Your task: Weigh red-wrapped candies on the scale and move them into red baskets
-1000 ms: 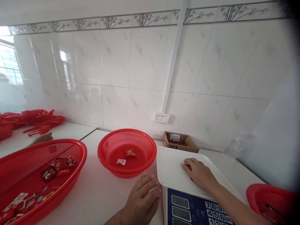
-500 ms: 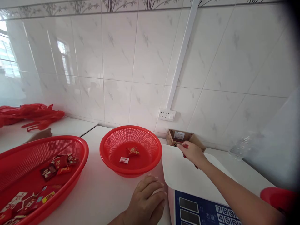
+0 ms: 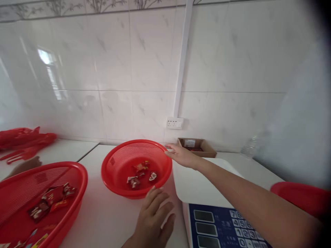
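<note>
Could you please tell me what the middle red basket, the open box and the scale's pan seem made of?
Middle red basket: probably glossy plastic, given its shiny rim and perforated wall.
Open box: likely matte cardboard, judging by its dull brown walls.
Scale's pan: smooth, white, satin-looking; plastic or coated metal, the look leaves it open.

1. Left of the left hand (image 3: 152,217), bare tabletop (image 3: 103,213) leaves a lane as far as the large basket (image 3: 75,205).
2. Just ahead of its fingertips, the round basket (image 3: 129,151) blocks low travel; its top is open.
3. Right of it, the scale (image 3: 201,186) stands in the way, the right forearm (image 3: 232,196) crossing above.
4. Beyond the right hand (image 3: 184,156), the cardboard box (image 3: 209,148) obstructs.
</note>
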`<state>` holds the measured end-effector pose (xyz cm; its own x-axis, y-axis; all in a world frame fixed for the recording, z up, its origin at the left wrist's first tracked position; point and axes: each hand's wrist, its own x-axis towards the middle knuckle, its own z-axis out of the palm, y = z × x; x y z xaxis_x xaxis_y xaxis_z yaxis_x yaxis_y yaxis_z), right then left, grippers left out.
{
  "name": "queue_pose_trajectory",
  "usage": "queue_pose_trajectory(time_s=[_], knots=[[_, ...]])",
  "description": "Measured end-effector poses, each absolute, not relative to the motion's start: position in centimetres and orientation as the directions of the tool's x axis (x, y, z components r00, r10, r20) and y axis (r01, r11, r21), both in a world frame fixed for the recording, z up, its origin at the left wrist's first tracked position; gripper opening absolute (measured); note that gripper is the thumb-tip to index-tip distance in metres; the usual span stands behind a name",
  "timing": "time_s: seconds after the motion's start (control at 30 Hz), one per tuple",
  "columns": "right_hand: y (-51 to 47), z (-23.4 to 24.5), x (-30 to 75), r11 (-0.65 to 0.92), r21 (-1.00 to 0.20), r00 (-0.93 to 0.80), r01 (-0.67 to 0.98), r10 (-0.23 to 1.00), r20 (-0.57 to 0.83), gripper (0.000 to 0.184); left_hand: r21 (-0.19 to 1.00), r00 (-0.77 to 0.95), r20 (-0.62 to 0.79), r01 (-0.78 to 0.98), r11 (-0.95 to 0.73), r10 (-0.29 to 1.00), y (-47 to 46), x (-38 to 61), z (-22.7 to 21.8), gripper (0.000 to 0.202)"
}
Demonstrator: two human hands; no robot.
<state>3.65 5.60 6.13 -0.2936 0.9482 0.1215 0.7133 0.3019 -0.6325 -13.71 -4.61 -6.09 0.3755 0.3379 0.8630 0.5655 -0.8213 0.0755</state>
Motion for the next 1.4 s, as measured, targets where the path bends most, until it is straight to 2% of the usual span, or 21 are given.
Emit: queue_pose_trajectory(time_s=[0.13,0.23,0.3,0.4,0.43,0.5,0.53,0.67,0.77,0.83,0.93,1.0,1.13,1.2,1.3,1.4], knots=[[1.2,6.7,13.8,0.173,-0.530,-0.151,0.830,0.985,0.083,0.049,0.058,0.369,0.866,0.597,-0.800,0.338,-4.2,-14.1,-6.1,0.021],[-3.6,6.8,22.7,-0.062,-0.427,0.074,0.902,0.997,0.012,0.043,0.077,0.360,0.872,0.567,-0.820,0.331,-3.6,-14.2,-6.6,0.019],[-7.4,6.4,27.6,-0.237,-0.354,0.217,0.905,0.971,-0.096,0.034,0.091,0.358,0.874,0.546,-0.833,0.330,-3.2,-14.1,-7.3,0.019],[-12.8,4.9,32.1,-0.377,-0.271,0.318,0.886,0.918,-0.236,0.010,0.112,0.340,0.881,0.524,-0.845,0.328,-2.7,-13.7,-8.8,0.021],[-14.3,4.1,32.9,-0.414,-0.251,0.346,0.875,0.897,-0.275,0.008,0.118,0.330,0.886,0.517,-0.848,0.325,-2.5,-13.6,-9.4,0.022],[-16.7,2.5,33.5,-0.479,-0.222,0.394,0.849,0.855,-0.338,0.016,0.126,0.316,0.893,0.506,-0.853,0.320,-2.2,-13.4,-10.3,0.022],[-17.5,1.6,33.5,-0.503,-0.226,0.410,0.834,0.840,-0.356,0.022,0.127,0.319,0.893,0.501,-0.856,0.319,-2.0,-13.4,-10.7,0.022],[-18.6,-1.1,33.1,-0.536,-0.339,0.386,0.773,0.822,-0.418,0.070,0.119,0.353,0.881,0.476,-0.872,0.313,-1.6,-13.3,-11.2,0.021],[-18.3,-2.1,33.1,-0.535,-0.335,0.387,0.775,0.822,-0.417,0.081,0.112,0.370,0.875,0.472,-0.874,0.312,-1.5,-13.3,-11.4,0.022],[-18.0,-2.4,33.2,-0.523,-0.333,0.399,0.784,0.836,-0.376,0.073,0.102,0.368,0.879,0.475,-0.874,0.303,-1.4,-13.3,-11.6,0.022],[-17.8,-2.0,33.5,-0.490,-0.389,0.382,0.780,0.865,-0.324,0.040,0.103,0.345,0.891,0.478,-0.872,0.294,-1.1,-13.1,-12.1,0.023],[-17.8,-1.3,33.9,-0.486,-0.423,0.386,0.765,0.871,-0.303,0.027,0.120,0.328,0.893,0.486,-0.866,0.308,-1.0,-13.1,-12.4,0.023],[-17.8,0.4,35.3,-0.469,-0.622,0.446,0.627,0.871,-0.207,0.024,0.127,0.351,0.879,0.482,-0.867,0.324,-1.1,-13.3,-12.0,0.023],[-17.8,1.0,36.3,-0.478,-0.678,0.502,0.559,0.846,-0.182,0.026,0.120,0.409,0.848,0.471,-0.874,0.336,-1.3,-13.6,-11.5,0.022],[-17.8,1.2,37.5,-0.544,-0.622,0.582,0.563,0.795,-0.169,0.027,0.120,0.451,0.819,0.469,-0.875,0.354,-1.5,-13.9,-10.8,0.022],[-17.9,0.8,38.5,-0.593,-0.544,0.630,0.593,0.763,-0.145,0.020,0.127,0.446,0.818,0.477,-0.870,0.364,-1.5,-13.9,-10.6,0.022]])
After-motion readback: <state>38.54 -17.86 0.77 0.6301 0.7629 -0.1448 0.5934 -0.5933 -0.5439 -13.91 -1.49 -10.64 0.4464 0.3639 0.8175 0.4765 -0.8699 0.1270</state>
